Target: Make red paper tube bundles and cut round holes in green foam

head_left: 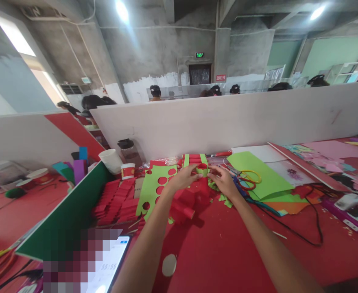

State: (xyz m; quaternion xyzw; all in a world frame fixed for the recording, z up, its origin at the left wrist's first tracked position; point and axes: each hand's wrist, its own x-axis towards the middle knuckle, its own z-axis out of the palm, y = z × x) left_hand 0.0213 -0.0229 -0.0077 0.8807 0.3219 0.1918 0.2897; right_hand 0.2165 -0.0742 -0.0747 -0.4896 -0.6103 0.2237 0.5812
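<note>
A red paper tube (204, 188) with a green band round its top stands upright in the middle of the table. From its left side, my left hand (183, 178) closes its fingers on the tube near the green band. My right hand (223, 181) grips the same band from the right, with thumb and fingertips together. Close by my left forearm lie more red paper tubes (183, 203). Behind the hands are red rolls with green strips (194, 158). Bits of green paper (225, 199) lie below my right hand.
Left are a green sheet with round holes (151, 185), folded red paper (118, 199), paper cups (127, 171), a green divider board (72, 211) and a phone (113, 260). Right are scissors (247, 181), green sheets (258, 171), a black cable (289, 226) and a purple power strip (348, 215).
</note>
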